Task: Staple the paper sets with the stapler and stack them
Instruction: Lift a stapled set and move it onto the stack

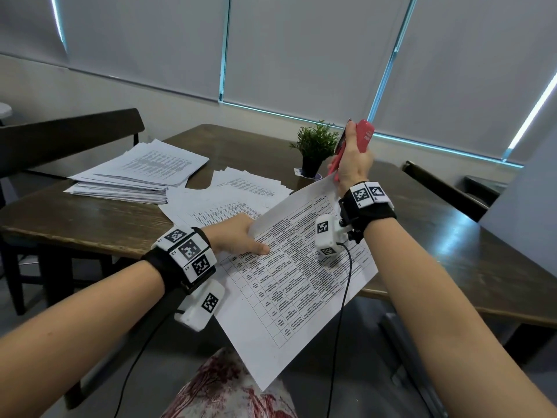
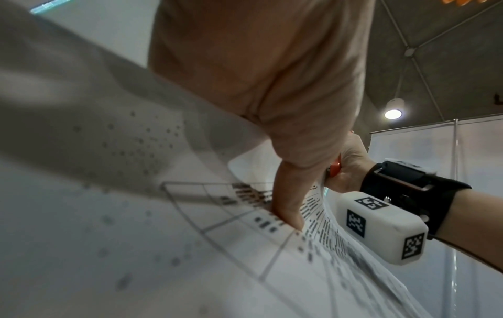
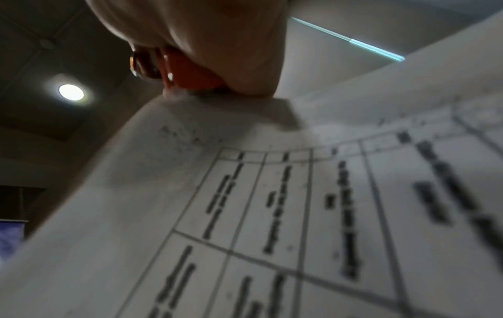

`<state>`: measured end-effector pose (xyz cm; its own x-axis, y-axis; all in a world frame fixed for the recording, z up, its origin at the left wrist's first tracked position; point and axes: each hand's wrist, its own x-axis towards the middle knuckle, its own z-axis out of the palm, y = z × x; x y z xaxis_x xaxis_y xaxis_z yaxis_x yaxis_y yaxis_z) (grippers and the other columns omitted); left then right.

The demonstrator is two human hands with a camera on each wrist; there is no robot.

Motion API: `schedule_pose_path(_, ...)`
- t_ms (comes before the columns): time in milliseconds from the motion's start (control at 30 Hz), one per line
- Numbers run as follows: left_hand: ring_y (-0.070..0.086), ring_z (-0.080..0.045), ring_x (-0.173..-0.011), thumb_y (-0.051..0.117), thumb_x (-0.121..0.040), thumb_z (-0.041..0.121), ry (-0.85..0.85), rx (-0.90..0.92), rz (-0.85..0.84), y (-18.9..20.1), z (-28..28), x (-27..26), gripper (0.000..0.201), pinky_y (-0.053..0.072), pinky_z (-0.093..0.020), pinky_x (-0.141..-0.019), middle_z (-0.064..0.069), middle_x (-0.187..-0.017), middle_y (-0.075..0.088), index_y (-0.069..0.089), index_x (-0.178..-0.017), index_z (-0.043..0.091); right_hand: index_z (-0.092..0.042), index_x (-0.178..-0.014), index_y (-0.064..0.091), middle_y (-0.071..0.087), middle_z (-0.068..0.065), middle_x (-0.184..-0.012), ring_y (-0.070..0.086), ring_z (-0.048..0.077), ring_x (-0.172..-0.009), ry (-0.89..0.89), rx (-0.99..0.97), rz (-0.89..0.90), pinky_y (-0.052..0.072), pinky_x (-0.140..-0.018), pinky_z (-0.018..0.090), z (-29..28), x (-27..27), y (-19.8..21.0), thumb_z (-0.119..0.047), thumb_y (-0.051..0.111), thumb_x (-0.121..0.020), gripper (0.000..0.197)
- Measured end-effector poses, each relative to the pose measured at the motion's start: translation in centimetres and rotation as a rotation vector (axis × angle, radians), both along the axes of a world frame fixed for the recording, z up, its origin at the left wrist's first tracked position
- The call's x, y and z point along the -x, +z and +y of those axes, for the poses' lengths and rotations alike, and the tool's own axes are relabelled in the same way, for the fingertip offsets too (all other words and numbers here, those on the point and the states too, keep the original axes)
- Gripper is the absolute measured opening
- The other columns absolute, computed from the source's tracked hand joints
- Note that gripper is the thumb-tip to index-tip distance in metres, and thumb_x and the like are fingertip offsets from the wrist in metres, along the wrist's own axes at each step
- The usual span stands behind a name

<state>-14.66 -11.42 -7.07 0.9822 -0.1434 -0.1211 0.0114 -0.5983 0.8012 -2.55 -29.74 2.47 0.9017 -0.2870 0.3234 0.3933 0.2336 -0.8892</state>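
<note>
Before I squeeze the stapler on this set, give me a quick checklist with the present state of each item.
1. Right hand grips the red stapler: ok.
2. Stapler sits at the far corner of the held paper set: ok.
3. Left hand pinches the set's left edge, thumb on top: ok.
4. Sheets squared at that corner: cannot tell.
5. Corner fully between the stapler's arms: cannot tell, blurred.
6. Stack on the table open for placing: ok.

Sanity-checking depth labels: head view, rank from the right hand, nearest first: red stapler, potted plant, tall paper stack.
1. red stapler: gripped in the right hand.
2. potted plant: just left of that hand.
3. tall paper stack: far left on the table.
</note>
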Motion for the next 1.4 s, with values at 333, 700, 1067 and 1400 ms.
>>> schedule_pose_path(333,0.06,-0.014,-0.065,0.07,-0.088,0.024,0.126,-0.007,-0.076,0.5,1.4,-0.9,0.019,0.053,-0.025,-0.061,-0.009,-0.077,0.068,0.064,-0.083,0.007,-0.018,-0.091,0.056,0.068,0.005,-0.095,0.064,0.022,-0.086,-0.221,0.391,0.075,0.05,-0.082,0.033,-1.6,-2.7,-0.2,-0.051,0.064,-0.086,0.034)
schedule_pose_path(700,0.055,-0.028,-0.087,0.055,-0.096,0.006,0.636,0.161,-0.248,1.2,8.0,-3.4,0.028,0.047,-0.035,-0.075,-0.014,-0.095,0.058,0.055,-0.121,-0.005,-0.007,-0.1,0.066,0.069,0.01,-0.105,0.064,0.025,-0.088,-0.131,1.101,0.588,0.049,-0.07,0.028,-5.1,-4.1,-6.8,-0.016,0.071,-0.079,0.023)
schedule_pose_path(1067,0.056,-0.027,-0.097,0.059,-0.094,0.009,0.658,0.225,-0.319,2.9,9.1,-5.9,0.033,0.047,-0.034,-0.081,-0.013,-0.108,0.059,0.055,-0.125,-0.002,0.0,-0.12,0.06,0.063,0.016,-0.121,0.063,0.03,-0.104,-0.119,1.66,0.474,0.052,-0.088,0.036,-3.2,-3.3,-9.7,-0.028,0.057,-0.096,0.037)
schedule_pose_path(1400,0.06,-0.027,-0.102,0.062,-0.093,0.013,0.714,0.28,-0.31,3.0,8.4,-7.7,0.034,0.049,-0.038,-0.094,-0.013,-0.119,0.064,0.059,-0.126,0.003,-0.003,-0.103,0.065,0.072,0.015,-0.092,0.07,0.032,-0.078,0.386,0.837,0.524,0.055,-0.074,0.038,1.6,-3.7,-5.8,-0.072,0.032,-0.091,0.078)
